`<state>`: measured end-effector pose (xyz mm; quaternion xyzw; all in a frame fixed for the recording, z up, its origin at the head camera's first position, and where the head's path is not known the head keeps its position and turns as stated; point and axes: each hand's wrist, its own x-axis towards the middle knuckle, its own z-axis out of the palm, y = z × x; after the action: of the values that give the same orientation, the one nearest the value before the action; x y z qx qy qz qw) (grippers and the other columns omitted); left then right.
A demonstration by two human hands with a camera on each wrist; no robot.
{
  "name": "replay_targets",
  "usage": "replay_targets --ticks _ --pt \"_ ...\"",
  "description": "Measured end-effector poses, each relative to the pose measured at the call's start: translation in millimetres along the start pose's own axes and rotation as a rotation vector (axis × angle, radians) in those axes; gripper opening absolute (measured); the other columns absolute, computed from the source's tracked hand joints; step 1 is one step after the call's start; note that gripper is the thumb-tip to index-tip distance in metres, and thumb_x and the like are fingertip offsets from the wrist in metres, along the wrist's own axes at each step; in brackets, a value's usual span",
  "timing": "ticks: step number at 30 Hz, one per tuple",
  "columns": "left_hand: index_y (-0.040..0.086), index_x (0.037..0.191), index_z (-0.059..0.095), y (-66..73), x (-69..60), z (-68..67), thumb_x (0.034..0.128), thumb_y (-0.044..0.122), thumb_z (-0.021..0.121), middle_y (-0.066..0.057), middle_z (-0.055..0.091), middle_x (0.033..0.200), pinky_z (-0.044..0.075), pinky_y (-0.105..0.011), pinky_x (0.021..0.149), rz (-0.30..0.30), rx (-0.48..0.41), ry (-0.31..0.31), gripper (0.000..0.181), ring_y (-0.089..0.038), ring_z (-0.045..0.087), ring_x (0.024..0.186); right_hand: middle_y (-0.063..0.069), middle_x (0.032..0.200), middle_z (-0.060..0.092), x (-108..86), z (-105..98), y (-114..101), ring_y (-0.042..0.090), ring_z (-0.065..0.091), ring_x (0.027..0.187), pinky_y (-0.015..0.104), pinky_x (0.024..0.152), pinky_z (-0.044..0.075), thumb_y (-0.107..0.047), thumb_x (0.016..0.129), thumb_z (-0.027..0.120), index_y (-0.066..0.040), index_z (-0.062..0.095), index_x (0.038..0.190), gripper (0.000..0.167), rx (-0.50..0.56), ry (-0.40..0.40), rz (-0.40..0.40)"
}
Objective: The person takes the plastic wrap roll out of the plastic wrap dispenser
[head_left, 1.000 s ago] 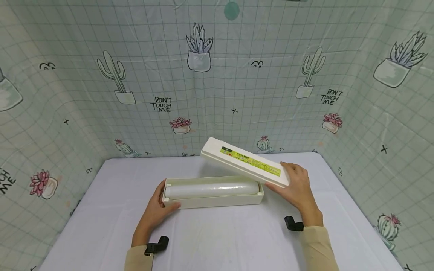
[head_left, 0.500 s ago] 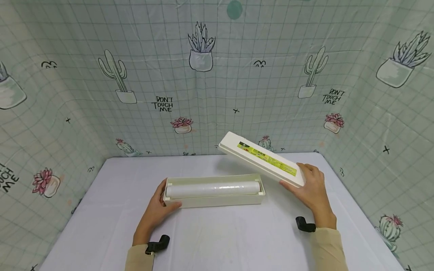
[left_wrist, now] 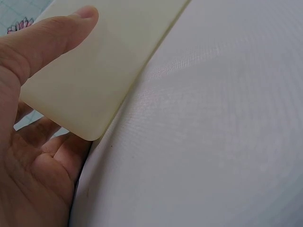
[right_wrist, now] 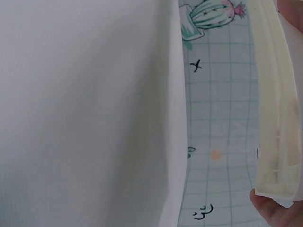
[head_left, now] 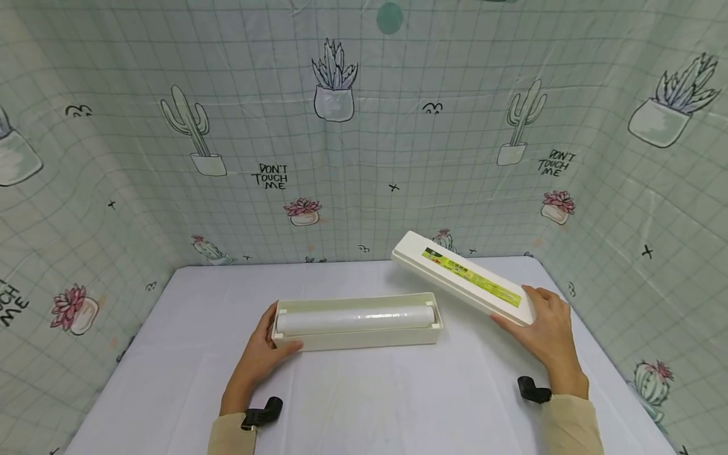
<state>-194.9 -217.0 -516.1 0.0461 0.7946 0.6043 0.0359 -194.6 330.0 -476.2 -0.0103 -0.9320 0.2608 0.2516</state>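
A long cream box stands on the table with a roll of clear plastic film lying inside it. My left hand grips the box's left end, thumb on the front wall and fingers round the far side. In the left wrist view the thumb presses on the box wall. My right hand holds the white lid by its right end, above the table. The lid tilts, its left end raised, and bears a yellow-green label. The right wrist view shows the lid's hollow underside.
A white cloth covers the table. Behind and at both sides hangs a grid-patterned curtain printed with cacti, close to the table's far edge. Black wrist cameras sit on the left wrist and the right wrist.
My right hand has carried the lid to the right, away from over the box, and lately a little lower. The left hand and the box have stayed in place.
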Motion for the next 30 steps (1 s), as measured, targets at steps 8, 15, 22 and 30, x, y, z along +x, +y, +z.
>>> replay_targets --ticks 8,15,22,30 --pt "0.012 0.167 0.009 -0.1 -0.5 -0.2 0.0871 0.014 0.084 -0.017 0.027 0.168 0.038 -0.004 0.098 0.008 -0.012 -0.003 0.110 -0.031 0.038 0.147 0.034 0.134 0.051 -3.2 -10.2 20.0 0.053 0.040 0.125 0.065 0.096 0.030 -0.042 0.072 0.092 0.003 0.058 0.136 0.086 -0.007 0.010 0.047" --pt "0.011 0.166 0.009 1.3 0.0 -0.5 0.0866 0.014 0.085 -0.017 0.027 0.168 0.037 -0.003 0.098 0.006 0.003 0.001 0.110 -0.031 0.037 0.148 0.037 0.138 0.048 -6.3 -16.9 32.5 0.056 0.036 0.128 0.067 0.096 0.030 -0.048 0.076 0.088 0.005 0.055 0.139 0.089 -0.039 -0.016 0.122" --pt "0.012 0.167 0.008 3.5 -1.3 -0.5 0.0872 0.015 0.084 -0.017 0.024 0.169 0.035 -0.002 0.098 -0.012 0.008 0.000 0.110 -0.031 0.035 0.150 0.036 0.143 0.045 -11.8 -20.5 42.9 0.058 0.034 0.129 0.067 0.096 0.030 -0.049 0.078 0.087 0.005 0.053 0.143 0.092 -0.036 -0.043 0.185" --pt "0.012 0.167 0.008 4.2 -2.0 -0.4 0.0873 0.016 0.084 -0.017 0.026 0.168 0.037 -0.003 0.097 -0.012 0.007 -0.004 0.110 -0.031 0.037 0.148 0.039 0.143 0.041 -16.6 -21.3 55.7 0.060 0.033 0.128 0.067 0.095 0.029 -0.052 0.080 0.084 0.004 0.049 0.146 0.093 -0.053 -0.061 0.256"
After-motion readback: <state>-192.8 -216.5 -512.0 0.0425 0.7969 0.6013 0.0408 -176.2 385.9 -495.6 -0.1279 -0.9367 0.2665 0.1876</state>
